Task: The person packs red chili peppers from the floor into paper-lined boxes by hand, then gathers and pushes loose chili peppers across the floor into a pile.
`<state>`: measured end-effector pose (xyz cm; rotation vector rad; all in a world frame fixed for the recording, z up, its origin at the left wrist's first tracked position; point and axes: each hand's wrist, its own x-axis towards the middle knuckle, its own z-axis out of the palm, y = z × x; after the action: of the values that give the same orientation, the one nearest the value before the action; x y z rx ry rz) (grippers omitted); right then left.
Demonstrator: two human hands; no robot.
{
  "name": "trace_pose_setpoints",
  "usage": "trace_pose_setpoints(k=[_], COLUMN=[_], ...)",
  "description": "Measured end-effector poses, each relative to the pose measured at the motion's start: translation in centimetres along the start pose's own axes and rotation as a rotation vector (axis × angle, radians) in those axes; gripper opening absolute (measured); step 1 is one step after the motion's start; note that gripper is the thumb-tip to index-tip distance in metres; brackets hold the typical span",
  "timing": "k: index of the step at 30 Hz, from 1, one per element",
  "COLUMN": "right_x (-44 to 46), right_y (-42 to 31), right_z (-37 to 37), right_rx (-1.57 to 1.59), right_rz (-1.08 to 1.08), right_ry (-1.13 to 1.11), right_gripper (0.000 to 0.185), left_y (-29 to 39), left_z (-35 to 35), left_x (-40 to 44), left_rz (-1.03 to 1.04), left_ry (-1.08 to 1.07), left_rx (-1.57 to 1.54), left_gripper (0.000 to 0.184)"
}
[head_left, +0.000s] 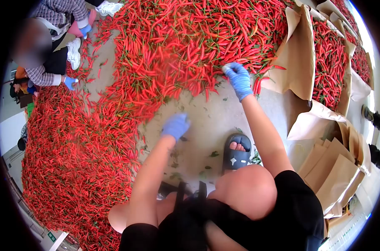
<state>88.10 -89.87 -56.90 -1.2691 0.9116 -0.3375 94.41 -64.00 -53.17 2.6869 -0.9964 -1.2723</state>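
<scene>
A broad heap of red chilli peppers (190,46) with green stems spreads over the floor before me. At its near right edge is my right hand (239,79) in a blue glove, the fingers bent and pressed together against the peppers. Whatever may be between those fingertips is hidden. My left hand (176,126), also blue-gloved, hovers over the bare floor (198,115) just short of the heap. Motion smears its fingers, and no pepper shows in it.
Brown paper bags full of chillies (329,62) stand at the right, with flat stacked paper bags (334,175) nearer me. My sandalled foot (237,152) rests on the floor among scattered leaves. Another person's gloved hand (70,82) is at the heap's upper left.
</scene>
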Motion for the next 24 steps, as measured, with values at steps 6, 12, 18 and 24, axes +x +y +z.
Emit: trace_pose_setpoints(k=[6,12,18,24], right_x=[-2.3,-4.7,-1.8,1.0], right_y=[-0.8,1.5,2.3,3.0], right_z=[-1.2,-2.7,-0.9,2.8], right_rx=[0.412,0.198,-0.46,-0.931], right_rz=[0.121,0.223,-0.093,-0.373], right_ry=[0.058,-0.12,-0.216,-0.132], right_gripper=[0.009,0.013,0.028,0.03], left_y=[5.0,5.2,4.4,4.0], left_z=[0.0,-0.3,0.2,-0.8], left_x=[7.4,10.1,10.1,11.3], left_rz=[0.173,0.079,0.115,0.253], left_ry=[0.486,0.623,0.7,0.699], left_rx=[-0.141,-0.206,-0.027,0.147], left_gripper=[0.029,0.023,0.029,0.021])
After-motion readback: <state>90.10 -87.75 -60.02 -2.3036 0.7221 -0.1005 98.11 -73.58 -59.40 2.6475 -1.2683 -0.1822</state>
